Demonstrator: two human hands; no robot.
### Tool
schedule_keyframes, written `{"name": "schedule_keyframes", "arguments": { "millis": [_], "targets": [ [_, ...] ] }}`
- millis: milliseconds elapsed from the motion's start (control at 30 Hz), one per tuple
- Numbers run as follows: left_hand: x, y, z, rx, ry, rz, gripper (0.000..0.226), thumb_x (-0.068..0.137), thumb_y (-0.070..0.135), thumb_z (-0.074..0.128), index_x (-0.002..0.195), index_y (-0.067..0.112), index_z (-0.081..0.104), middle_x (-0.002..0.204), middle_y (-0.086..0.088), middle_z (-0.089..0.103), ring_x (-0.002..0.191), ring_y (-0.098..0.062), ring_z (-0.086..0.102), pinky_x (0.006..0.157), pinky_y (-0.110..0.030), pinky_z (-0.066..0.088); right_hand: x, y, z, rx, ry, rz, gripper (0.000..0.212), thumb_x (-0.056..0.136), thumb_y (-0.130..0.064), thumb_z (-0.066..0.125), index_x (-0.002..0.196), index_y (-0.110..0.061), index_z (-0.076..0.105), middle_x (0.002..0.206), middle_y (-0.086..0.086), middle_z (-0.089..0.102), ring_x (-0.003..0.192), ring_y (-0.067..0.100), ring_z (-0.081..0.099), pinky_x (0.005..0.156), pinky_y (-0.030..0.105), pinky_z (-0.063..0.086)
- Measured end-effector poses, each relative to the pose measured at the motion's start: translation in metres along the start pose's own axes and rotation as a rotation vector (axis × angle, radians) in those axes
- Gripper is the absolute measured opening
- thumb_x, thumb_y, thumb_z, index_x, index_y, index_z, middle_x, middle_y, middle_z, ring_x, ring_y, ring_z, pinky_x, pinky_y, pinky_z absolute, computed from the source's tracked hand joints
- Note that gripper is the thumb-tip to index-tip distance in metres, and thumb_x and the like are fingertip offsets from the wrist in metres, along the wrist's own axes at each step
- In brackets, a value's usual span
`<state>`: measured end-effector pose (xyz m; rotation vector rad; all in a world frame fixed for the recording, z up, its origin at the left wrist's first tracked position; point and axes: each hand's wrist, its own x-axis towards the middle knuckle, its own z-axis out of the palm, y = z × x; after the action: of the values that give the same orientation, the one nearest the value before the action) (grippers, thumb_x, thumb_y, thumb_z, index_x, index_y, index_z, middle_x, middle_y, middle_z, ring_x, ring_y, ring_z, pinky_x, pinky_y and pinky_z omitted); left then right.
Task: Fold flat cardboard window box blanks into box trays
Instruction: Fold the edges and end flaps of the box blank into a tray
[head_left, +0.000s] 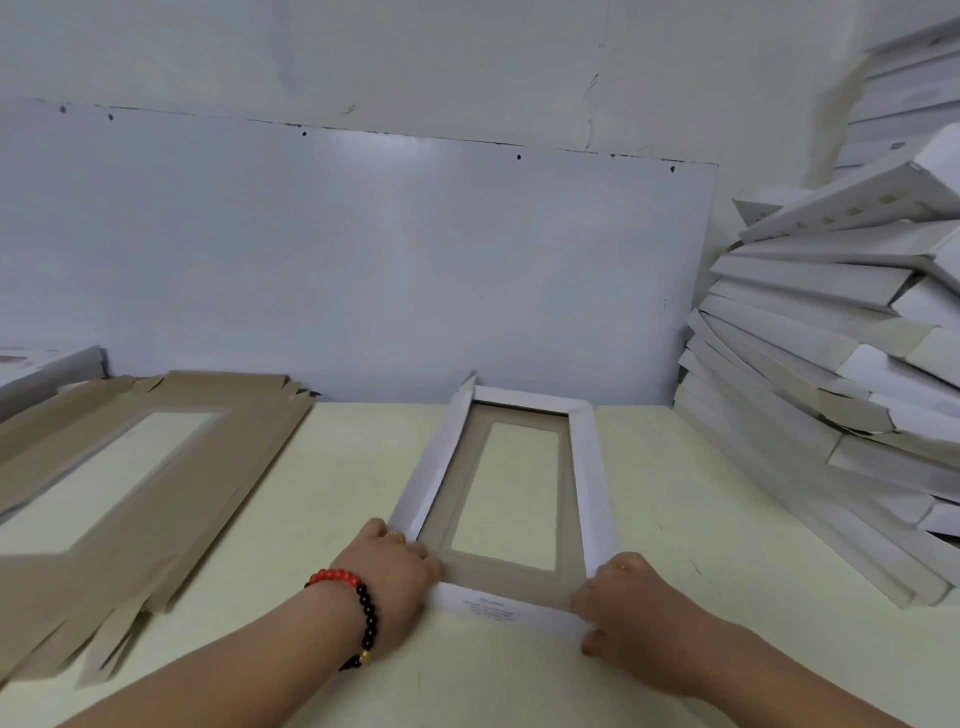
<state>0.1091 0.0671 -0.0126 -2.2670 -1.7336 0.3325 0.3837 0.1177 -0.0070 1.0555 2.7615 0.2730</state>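
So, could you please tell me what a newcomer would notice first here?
Probably the half-folded window box tray at centre, its near corners gripped by the left hand and right hand. Then the leaning heap of finished white boxes at right, and the flat brown blanks at left.

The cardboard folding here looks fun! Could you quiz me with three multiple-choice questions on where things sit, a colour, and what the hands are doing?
1. Where is the stack of flat brown blanks?
A. left of the tray
B. right of the tray
C. under the tray

2. What colour are the folded-up walls of the tray?
A. green
B. white
C. black

3. What are both hands doing?
A. hanging idle
B. holding scissors
C. gripping the tray's near corners

Answers: 1 A, the blanks lie at the table's left side. 2 B, the walls show white. 3 C, the left hand and right hand clasp the near corners.
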Motion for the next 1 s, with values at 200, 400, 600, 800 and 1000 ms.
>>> {"name": "schedule_keyframes", "arguments": {
  "millis": [200,400,600,800,1000],
  "targets": [
    [0.004,0.027,0.001,-0.155,0.038,0.037,0.031,0.084,0.011,0.041,0.113,0.020,0.046,0.114,-0.004,0.050,0.105,-0.027,0.046,0.080,-0.035,0.026,-0.002,-0.009,-0.021,0.177,-0.058,-0.169,0.031,0.079,-0.017,0.050,0.109,-0.022,0.046,0.107,-0.006,0.038,0.101,0.016,0.034,0.088,0.025,0.024],
    [0.001,0.029,-0.002,-0.195,0.008,0.040,0.034,0.086,0.008,0.043,0.118,0.017,0.045,0.119,-0.007,0.047,0.110,-0.029,0.042,0.082,-0.035,0.033,0.008,0.014,-0.025,-0.005,-0.070,-0.204,0.040,0.080,-0.008,0.052,0.115,-0.028,0.051,0.116,-0.004,0.049,0.112,0.018,0.041,0.092,0.028,0.030],
    [0.001,0.030,-0.006,-0.191,-0.031,0.049,0.033,0.086,0.006,0.043,0.118,0.015,0.044,0.120,-0.009,0.046,0.111,-0.030,0.041,0.086,-0.037,0.037,0.020,0.013,-0.019,-0.091,-0.016,-0.331,0.030,0.082,-0.008,0.053,0.109,-0.022,0.050,0.108,0.001,0.054,0.103,0.023,0.045,0.080,0.031,0.031],
    [0.002,0.029,-0.007,-0.188,-0.039,0.055,0.034,0.086,0.005,0.046,0.118,0.015,0.044,0.118,-0.009,0.047,0.110,-0.028,0.042,0.084,-0.036,0.037,0.016,0.015,-0.013,-0.046,0.008,-0.428,0.019,0.088,-0.009,0.047,0.104,-0.020,0.047,0.104,0.001,0.050,0.099,0.022,0.043,0.076,0.029,0.028],
    [0.001,0.030,-0.008,-0.185,-0.034,0.050,0.034,0.086,0.005,0.045,0.119,0.015,0.044,0.119,-0.009,0.048,0.110,-0.030,0.042,0.082,-0.036,0.036,0.018,0.012,-0.016,-0.079,-0.015,-0.433,0.021,0.083,-0.006,0.051,0.101,-0.018,0.047,0.098,0.004,0.054,0.099,0.022,0.041,0.076,0.029,0.028]
  ]
}}
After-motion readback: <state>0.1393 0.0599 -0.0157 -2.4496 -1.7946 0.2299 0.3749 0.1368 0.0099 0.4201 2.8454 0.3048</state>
